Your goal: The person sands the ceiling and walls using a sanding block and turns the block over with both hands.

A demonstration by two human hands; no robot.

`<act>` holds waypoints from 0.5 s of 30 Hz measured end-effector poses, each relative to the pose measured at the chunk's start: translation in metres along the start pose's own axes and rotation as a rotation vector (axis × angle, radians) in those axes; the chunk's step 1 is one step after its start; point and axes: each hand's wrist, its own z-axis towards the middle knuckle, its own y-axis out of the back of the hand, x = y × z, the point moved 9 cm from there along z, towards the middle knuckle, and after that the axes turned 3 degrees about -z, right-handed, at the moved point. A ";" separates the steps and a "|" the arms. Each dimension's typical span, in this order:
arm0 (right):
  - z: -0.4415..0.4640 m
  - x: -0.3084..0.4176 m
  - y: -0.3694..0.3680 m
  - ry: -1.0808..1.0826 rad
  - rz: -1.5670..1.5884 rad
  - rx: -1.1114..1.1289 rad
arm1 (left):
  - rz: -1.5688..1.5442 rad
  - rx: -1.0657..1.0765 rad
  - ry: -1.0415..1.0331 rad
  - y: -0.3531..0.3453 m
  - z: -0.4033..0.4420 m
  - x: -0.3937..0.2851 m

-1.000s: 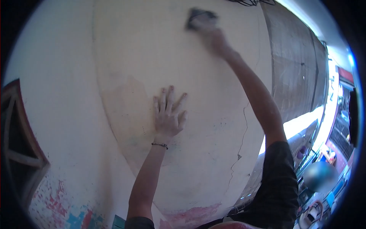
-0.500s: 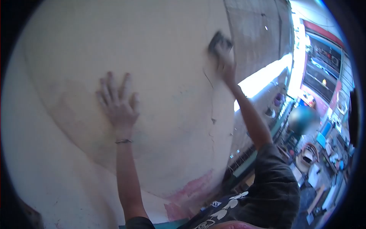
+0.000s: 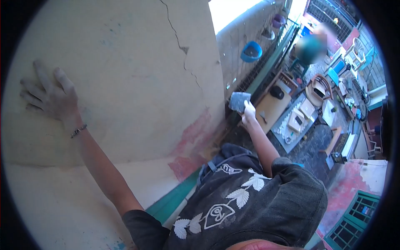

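My left hand lies flat on the cream wall, fingers spread. It has a bracelet at the wrist and holds nothing. Away from the wall, low on my right side, my right hand grips a dark grey, flat rectangular piece of sandpaper by one edge. The sandpaper's broad face shows. Across the wall runs a jagged crack with a small chipped spot. Lower down is a patch of pink paint.
A blue bucket hangs on the rough side wall. Beyond my right hand stand a wooden table with a dark cap, a grey board bearing small items, and a chair. Another person is farther back.
My right hand has come off the wall and down to my right side, still gripping the sandpaper. My view has turned down and right. My left hand still rests on the wall.
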 end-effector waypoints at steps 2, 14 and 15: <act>-0.006 0.006 -0.007 -0.093 0.033 0.019 | -0.005 0.020 -0.006 -0.006 -0.013 -0.008; -0.011 -0.005 -0.034 -0.153 0.000 0.035 | -0.110 0.243 0.066 -0.033 -0.138 -0.078; -0.012 -0.011 -0.034 -0.160 0.000 0.027 | -0.132 0.275 0.093 -0.036 -0.162 -0.086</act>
